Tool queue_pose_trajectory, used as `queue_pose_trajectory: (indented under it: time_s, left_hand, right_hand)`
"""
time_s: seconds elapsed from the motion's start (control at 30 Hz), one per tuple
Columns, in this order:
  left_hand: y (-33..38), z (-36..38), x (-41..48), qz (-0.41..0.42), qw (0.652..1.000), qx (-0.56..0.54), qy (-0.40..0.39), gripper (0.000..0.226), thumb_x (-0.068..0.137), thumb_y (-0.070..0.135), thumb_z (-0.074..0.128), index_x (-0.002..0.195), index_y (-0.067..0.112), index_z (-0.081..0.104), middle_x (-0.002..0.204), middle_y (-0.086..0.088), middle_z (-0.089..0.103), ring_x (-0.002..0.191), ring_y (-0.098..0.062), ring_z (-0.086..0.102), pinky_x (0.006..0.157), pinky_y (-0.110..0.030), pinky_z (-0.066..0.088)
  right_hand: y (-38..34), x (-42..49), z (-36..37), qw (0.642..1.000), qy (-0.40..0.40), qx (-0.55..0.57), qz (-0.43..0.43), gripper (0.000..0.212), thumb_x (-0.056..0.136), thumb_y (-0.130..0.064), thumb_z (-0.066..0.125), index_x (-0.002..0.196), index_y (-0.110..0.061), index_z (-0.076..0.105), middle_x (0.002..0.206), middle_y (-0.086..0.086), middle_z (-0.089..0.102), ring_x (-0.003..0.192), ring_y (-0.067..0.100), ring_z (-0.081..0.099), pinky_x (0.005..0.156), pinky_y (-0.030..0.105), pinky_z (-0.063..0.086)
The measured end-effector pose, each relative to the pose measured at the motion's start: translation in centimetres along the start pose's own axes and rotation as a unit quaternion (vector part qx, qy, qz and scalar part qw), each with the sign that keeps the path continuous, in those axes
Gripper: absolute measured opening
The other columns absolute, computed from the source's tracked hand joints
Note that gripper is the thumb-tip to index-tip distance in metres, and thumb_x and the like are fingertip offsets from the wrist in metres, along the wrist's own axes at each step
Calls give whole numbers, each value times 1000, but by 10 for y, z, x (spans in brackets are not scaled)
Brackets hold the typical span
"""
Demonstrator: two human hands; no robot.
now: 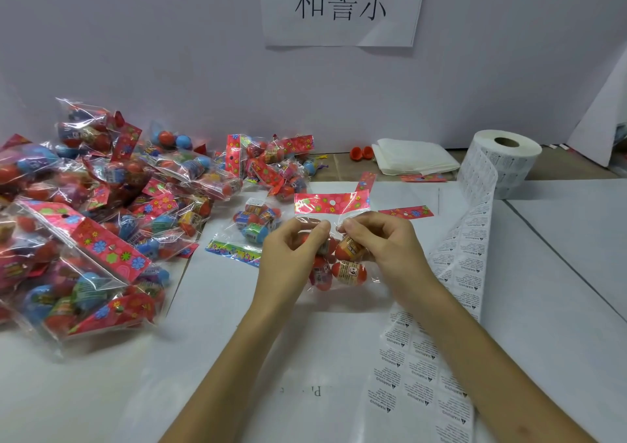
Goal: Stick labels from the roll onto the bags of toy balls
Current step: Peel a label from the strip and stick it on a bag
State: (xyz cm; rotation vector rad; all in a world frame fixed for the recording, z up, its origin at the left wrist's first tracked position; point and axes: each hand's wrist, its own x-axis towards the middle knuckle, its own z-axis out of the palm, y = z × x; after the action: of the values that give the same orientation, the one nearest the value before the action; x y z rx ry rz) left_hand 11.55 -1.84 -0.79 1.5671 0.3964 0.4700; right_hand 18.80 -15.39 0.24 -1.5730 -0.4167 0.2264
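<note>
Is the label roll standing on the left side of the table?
No, the label roll stands at the far right, while the pile of bags fills the left.

I see both bare forearms reaching forward from the bottom edge and converging toward the middle. My left hand (292, 243) is raised with the fingers curled inward, thumb and forefinger pinched together at the tip. My right hand (380, 237) mirrors it, knuckles up, fingers bent, thumb and forefinger pinched. The two pinches sit just beside each other, almost touching.
</note>
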Motion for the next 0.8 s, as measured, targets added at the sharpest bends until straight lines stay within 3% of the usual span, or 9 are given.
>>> queue_pose_trajectory:
  time_s: [0.2,0.33,0.53,0.63,0.73,0.8]
  left_hand:
    - [-1,0,1,-36,999,-34,4,7,93,27,73,89,22,77,86,4,77,87,-16,75,73,-29,59]
    - [0,-2,1,-64,996,-68,-16,6,92,20,73,91,15,75,86,-5,78,85,-24,77,78,-39,62]
    - [1,-6,1,-58,995,-84,-22,8,91,9,72,93,16,74,81,-5,78,71,-18,76,58,-23,56]
    - [1,-5,1,-59,994,-87,-22,10,91,6,71,93,16,71,78,-4,78,67,-15,74,56,-21,56]
    - [3,-4,1,-46,994,-92,-23,22,91,3,70,89,24,75,80,-3,79,69,-12,74,59,-20,57]
    - [5,-6,1,-30,995,-95,-26,37,92,1,69,80,35,78,84,-4,80,74,-13,75,64,-23,58]
  right_hand:
    - [-2,0,-2,999,-6,-22,-28,13,91,-14,72,81,-14,80,74,0,76,68,12,71,66,20,56]
    - [1,1,-2,998,-4,-52,-45,10,91,-14,73,83,-13,80,78,6,76,77,23,73,74,33,61]
    - [1,0,-1,996,-13,-65,-54,12,90,-14,74,82,-19,80,76,-2,77,72,12,73,66,19,57]
    - [1,0,-1,997,-16,-60,-54,11,91,-16,74,82,-19,80,74,0,76,70,14,73,64,21,57]
    - [1,0,0,999,-32,-37,-14,14,94,-24,70,85,-15,76,76,1,73,74,17,72,69,34,62]
    - [0,0,0,998,-45,-38,10,17,96,-27,67,86,-16,76,82,2,74,79,16,73,68,30,60]
